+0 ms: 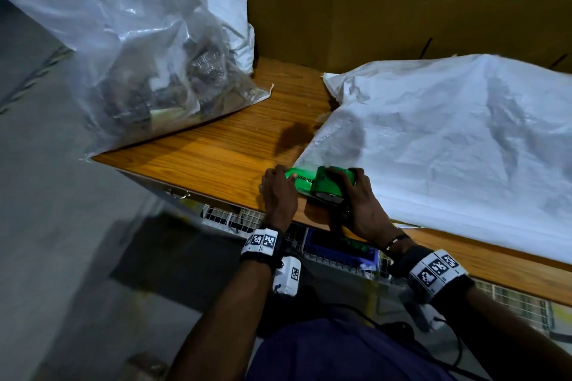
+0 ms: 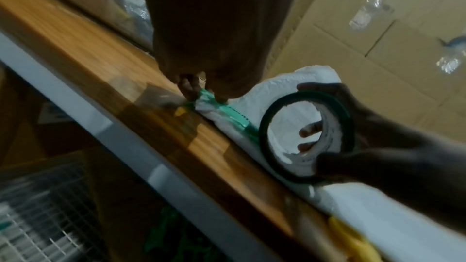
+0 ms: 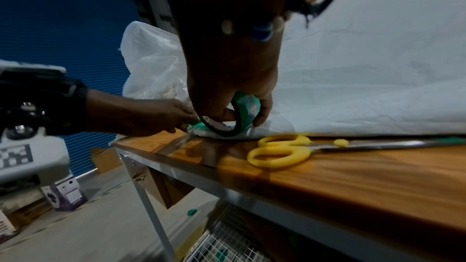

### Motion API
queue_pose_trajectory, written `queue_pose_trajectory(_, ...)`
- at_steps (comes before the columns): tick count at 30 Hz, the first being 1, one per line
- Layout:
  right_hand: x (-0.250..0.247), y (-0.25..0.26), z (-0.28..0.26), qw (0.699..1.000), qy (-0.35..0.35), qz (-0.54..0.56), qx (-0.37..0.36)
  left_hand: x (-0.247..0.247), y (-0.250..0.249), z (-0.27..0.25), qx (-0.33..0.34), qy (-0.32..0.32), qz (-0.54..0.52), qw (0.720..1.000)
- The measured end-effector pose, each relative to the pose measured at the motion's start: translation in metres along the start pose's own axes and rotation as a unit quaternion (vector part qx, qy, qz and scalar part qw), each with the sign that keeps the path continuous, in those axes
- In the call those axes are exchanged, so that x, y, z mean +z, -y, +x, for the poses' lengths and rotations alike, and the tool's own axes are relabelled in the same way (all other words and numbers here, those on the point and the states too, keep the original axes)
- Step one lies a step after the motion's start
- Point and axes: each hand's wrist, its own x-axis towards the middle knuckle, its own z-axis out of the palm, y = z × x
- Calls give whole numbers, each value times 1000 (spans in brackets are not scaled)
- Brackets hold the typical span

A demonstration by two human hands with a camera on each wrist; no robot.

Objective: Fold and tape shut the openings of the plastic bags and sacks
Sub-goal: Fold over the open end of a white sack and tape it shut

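- Here the right hand grips a green tape roll, thumb and fingers curled round its rim, standing it on the corner of the white woven sack.
- Just left of it, the left hand presses the pulled-out tape strip down on the sack's folded corner with its fingertips.
- Under the right wrist, yellow-handled scissors lie on the wooden table.
- Beyond the left hand, well apart, sits a filled clear plastic bag.
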Motion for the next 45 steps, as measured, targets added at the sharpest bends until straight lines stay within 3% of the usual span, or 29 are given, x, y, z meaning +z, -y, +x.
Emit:
queue_pose_trajectory(4, 3, -9, -5, 999, -8, 43, 11, -1, 1, 6, -62, -48, -203, 976)
queue_pose_trajectory(7, 3, -13, -7, 998, 4, 59, -7, 1, 7, 2, -61, -91, -247, 963)
queue_pose_trajectory(11, 4, -17, -7, 987, -8, 159, 37, 13, 6, -4, 67, -128, -76, 987)
queue_pose_trajectory(14, 7, -23, -12, 976, -3, 197, 89, 18, 8, -9, 171, -24, -15, 985)
queue_pose_trajectory(17, 11, -28, -10, 977, -10, 197, 77, 20, 31, -18, 302, 61, 43, 951)
queue_pose_trajectory(19, 11, -32, -5, 978, -19, 199, 66, 14, 40, -15, 352, 96, 78, 928)
queue_pose_trajectory(23, 10, -35, 3, 983, -13, 175, 43, 9, 36, -6, 342, 138, 131, 920)
queue_pose_trajectory(27, -3, -38, 5, 997, 15, 78, -12, 9, 32, -8, 321, 153, 165, 920)
queue_pose_trajectory(33, -62, -65, -26, 996, 48, -78, 12, 11, 32, -9, 312, 159, 194, 916)
queue_pose_trajectory(40, -54, -60, -36, 999, -3, 5, 41, 14, 4, -26, 298, 108, 160, 935)
queue_pose_trajectory(42, -50, -59, -41, 998, -26, 41, 27, 22, -7, -38, 326, 136, 154, 923)
queue_pose_trajectory(45, -39, -59, -38, 998, -36, 53, 20, 34, -14, -47, 312, 171, 162, 921)
